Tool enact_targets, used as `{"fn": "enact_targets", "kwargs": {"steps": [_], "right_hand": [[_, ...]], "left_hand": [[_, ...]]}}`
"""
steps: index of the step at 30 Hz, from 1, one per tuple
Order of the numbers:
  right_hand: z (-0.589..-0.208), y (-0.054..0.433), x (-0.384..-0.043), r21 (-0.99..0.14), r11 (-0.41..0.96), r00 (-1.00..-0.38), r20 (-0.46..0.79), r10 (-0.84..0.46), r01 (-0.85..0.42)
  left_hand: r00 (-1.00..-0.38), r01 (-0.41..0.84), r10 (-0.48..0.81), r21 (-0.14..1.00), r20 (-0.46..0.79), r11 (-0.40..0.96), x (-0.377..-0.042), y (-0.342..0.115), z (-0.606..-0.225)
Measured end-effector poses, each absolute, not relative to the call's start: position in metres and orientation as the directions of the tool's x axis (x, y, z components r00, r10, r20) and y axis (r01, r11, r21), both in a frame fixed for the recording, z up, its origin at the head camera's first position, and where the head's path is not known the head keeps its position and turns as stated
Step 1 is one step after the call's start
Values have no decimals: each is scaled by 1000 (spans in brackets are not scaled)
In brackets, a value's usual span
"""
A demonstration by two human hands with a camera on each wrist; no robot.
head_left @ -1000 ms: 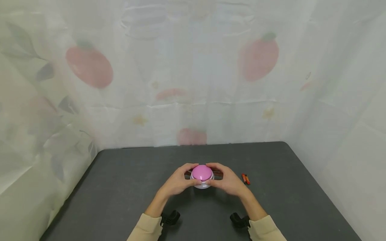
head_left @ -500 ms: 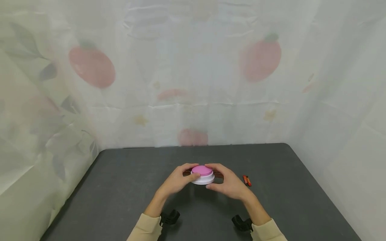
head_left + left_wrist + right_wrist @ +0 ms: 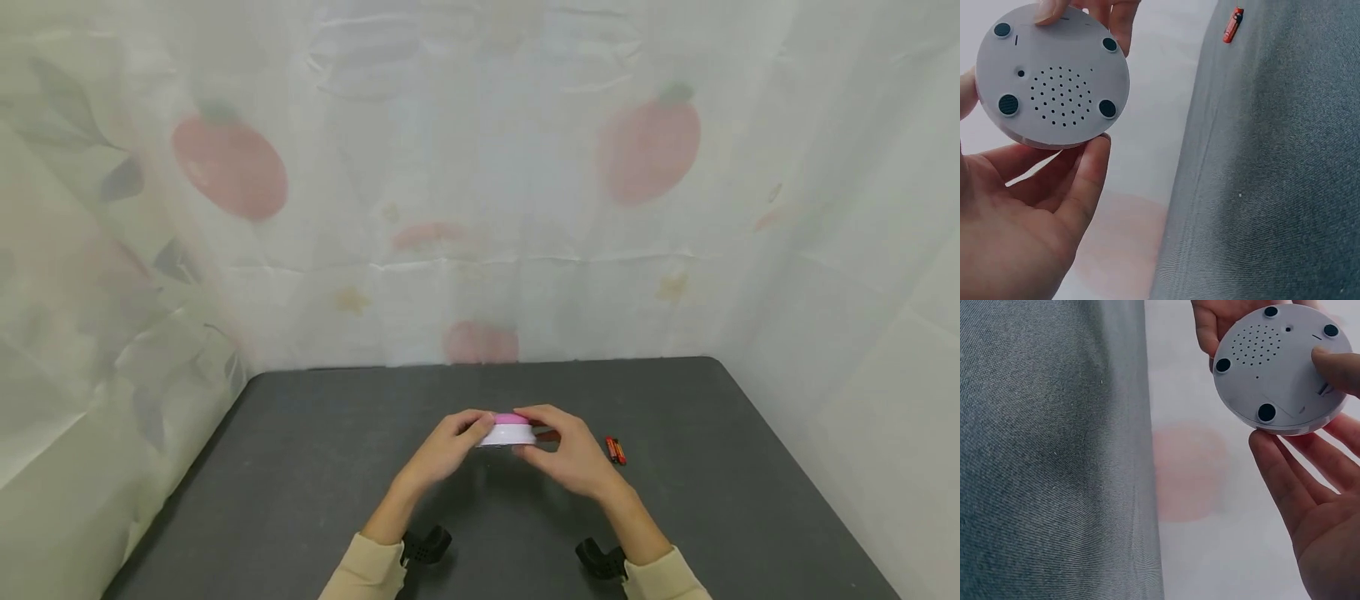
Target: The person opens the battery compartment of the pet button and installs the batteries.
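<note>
Both hands hold up a round push-button buzzer [image 3: 507,433] over the dark table, its pink domed top facing mostly up and away. In the left wrist view its white underside [image 3: 1054,84] shows small speaker holes and dark round feet. The left hand [image 3: 444,450] grips the buzzer's left side, its thumb at the white rim. On the other side the right hand [image 3: 566,454] has its fingers round the edge. In the right wrist view the right thumb [image 3: 1338,370] presses on the underside, near a small latch. Some fingertips are hidden behind the buzzer.
Red-and-black batteries [image 3: 615,450] lie on the dark table [image 3: 337,467], right of the right hand. Black wrist-camera mounts [image 3: 427,546] sit at both wrists. Pale curtains [image 3: 480,208] printed with strawberries hang behind and on both sides of the table.
The buzzer has tilted back, so its pink dome now shows only as a thin strip above the white side. The right thumb has moved off the front rim to the underside.
</note>
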State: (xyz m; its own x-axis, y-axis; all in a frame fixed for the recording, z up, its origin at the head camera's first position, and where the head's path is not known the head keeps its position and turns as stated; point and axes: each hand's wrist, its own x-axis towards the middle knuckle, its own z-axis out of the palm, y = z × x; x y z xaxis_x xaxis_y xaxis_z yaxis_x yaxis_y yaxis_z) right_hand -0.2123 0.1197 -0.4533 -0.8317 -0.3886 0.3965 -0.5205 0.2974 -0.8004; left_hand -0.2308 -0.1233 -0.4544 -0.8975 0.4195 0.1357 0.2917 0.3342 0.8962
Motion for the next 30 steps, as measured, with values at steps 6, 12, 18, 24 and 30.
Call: {"fn": "enact_targets", "kwargs": {"steps": [6,12,18,24,30], "right_hand": [[-447,121,-210,-810,306,-853,399,-337,-500],[-444,122,-210,-883,225,-888,335,-315,-412],[-446,122,-212,-895,202,-888,322,-328,-399],[-447,124,-212,-905,192,-891,301,-340,-379],[-448,125,-213,-916,175,-904,298,-306,-361]], "left_hand": [[-853,333,485,916,191,224,-228,-127,-449],[-836,368,495,912,238,182,-227,-127,-448],[-856,366,452,912,252,185,-225,-124,-449],[-862,360,443,914,247,189,-226,-121,-450],[-874,368,414,902,254,225,-226,-115,-450]]}}
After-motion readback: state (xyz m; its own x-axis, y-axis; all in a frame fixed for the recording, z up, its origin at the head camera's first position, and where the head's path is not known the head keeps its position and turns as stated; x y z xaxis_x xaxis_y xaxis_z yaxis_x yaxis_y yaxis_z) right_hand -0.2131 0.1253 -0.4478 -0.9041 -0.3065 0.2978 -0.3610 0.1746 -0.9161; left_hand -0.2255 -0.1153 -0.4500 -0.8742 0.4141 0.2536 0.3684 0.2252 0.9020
